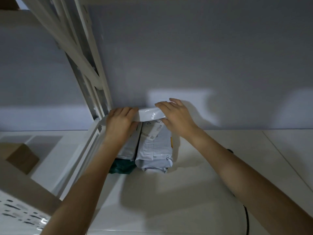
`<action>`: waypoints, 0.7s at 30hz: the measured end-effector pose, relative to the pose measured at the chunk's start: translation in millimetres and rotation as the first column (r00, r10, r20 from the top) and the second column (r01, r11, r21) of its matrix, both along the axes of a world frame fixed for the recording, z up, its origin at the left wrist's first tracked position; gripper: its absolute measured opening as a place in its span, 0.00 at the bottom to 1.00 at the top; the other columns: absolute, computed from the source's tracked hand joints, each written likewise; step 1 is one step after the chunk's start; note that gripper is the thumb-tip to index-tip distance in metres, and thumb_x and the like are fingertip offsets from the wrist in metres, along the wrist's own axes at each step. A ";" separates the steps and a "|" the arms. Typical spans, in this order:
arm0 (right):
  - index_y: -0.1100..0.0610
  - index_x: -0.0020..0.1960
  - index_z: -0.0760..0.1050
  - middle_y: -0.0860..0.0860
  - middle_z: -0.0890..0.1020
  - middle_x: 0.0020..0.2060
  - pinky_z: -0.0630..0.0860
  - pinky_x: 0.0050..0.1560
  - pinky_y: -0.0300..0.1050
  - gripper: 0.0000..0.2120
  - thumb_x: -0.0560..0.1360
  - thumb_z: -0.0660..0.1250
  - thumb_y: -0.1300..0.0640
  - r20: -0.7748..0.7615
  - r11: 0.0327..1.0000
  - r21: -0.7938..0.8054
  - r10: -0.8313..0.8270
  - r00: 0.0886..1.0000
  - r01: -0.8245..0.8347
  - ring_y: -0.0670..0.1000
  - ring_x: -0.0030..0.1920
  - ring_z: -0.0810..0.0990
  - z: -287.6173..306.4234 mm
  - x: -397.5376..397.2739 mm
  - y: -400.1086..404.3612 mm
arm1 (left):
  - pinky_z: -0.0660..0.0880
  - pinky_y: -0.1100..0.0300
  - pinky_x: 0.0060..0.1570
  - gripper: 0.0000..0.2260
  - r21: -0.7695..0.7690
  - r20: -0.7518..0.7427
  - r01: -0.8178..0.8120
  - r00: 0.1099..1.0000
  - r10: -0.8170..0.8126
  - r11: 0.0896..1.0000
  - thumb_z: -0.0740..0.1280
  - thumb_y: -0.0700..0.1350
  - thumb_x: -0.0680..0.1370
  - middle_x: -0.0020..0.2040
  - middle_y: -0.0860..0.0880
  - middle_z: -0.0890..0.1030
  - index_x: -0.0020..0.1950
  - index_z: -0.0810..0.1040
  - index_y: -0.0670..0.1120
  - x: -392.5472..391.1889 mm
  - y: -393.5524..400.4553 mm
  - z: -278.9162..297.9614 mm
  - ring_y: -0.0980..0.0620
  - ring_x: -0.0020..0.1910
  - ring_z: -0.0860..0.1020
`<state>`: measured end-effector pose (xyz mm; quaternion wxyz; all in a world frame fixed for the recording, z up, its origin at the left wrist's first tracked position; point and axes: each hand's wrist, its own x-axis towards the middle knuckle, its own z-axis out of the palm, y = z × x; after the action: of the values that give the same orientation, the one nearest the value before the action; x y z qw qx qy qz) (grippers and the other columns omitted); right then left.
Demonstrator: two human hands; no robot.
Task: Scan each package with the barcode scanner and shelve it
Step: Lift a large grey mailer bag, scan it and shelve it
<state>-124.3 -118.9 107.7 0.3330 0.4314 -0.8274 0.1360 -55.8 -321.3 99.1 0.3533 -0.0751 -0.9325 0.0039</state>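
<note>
Both hands hold a white parcel (149, 114) against the wall, above grey parcels (152, 146) on the shelf (211, 167). The left hand (119, 122) has its grip clamped on the parcel's left end. The right hand (176, 116) pinches the right end.

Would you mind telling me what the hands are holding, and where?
Both hands hold the white package at its top edge: left hand at the left end, right hand at the right.

Nothing actually readable here: the shipping label (153, 131) on the grey poly mailer (152, 150) has print (way too small), and the bottom-left white label (20, 216) is blurred.
</note>
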 end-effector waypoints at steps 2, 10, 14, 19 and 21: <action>0.61 0.63 0.74 0.57 0.80 0.60 0.66 0.67 0.53 0.25 0.68 0.74 0.58 -0.022 0.999 -0.026 0.027 0.999 -0.027 0.56 0.60 0.79 9.3 -0.7 17.3 | 0.77 0.50 0.38 0.16 0.008 -0.052 0.008 0.999 -0.008 1.000 0.75 0.37 0.66 0.45 0.40 0.83 0.53 0.81 0.39 4.5 6.9 6.5 0.39 0.41 0.82; 0.50 0.72 0.60 0.48 0.69 0.68 0.68 0.62 0.41 0.40 0.65 0.77 0.53 0.707 0.654 -0.612 0.201 0.678 0.445 0.47 0.65 0.70 -13.1 11.7 96.5 | 0.71 0.58 0.42 0.18 0.523 0.084 -0.113 0.993 0.081 0.845 0.71 0.57 0.72 0.49 0.53 0.82 0.60 0.78 0.53 19.4 22.9 41.5 0.48 0.47 0.80; 0.57 0.68 0.66 0.56 0.76 0.63 0.75 0.61 0.49 0.24 0.74 0.68 0.57 0.814 0.708 -0.564 0.392 0.429 0.425 0.50 0.56 0.78 -20.9 18.1 108.2 | 0.76 0.65 0.37 0.05 0.929 0.176 -0.037 0.919 -0.353 0.369 0.71 0.52 0.72 0.39 0.57 0.84 0.47 0.82 0.56 25.0 32.7 53.9 0.55 0.40 0.83; 0.57 0.61 0.76 0.51 0.84 0.53 0.79 0.40 0.36 0.16 0.76 0.65 0.52 0.748 0.667 -0.652 0.643 0.163 0.359 0.52 0.51 0.83 -27.3 43.8 119.0 | 0.77 0.69 0.30 0.05 0.986 0.166 -0.129 0.853 -0.495 0.110 0.72 0.51 0.72 0.39 0.56 0.86 0.45 0.83 0.52 31.8 59.4 33.8 0.58 0.37 0.84; 0.57 0.62 0.76 0.54 0.82 0.57 0.80 0.49 0.44 0.18 0.74 0.67 0.52 0.728 0.645 -0.665 0.672 0.135 0.376 0.55 0.57 0.81 -30.1 50.1 124.3 | 0.77 0.68 0.32 0.07 0.983 0.182 -0.166 0.845 -0.503 0.077 0.72 0.51 0.71 0.41 0.55 0.86 0.46 0.83 0.50 34.5 68.2 24.8 0.57 0.39 0.84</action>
<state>-74.2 5.4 77.5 -0.1654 0.1478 -0.6358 0.7393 -21.3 -253.2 123.9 0.0609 0.0695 -0.7252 -0.6823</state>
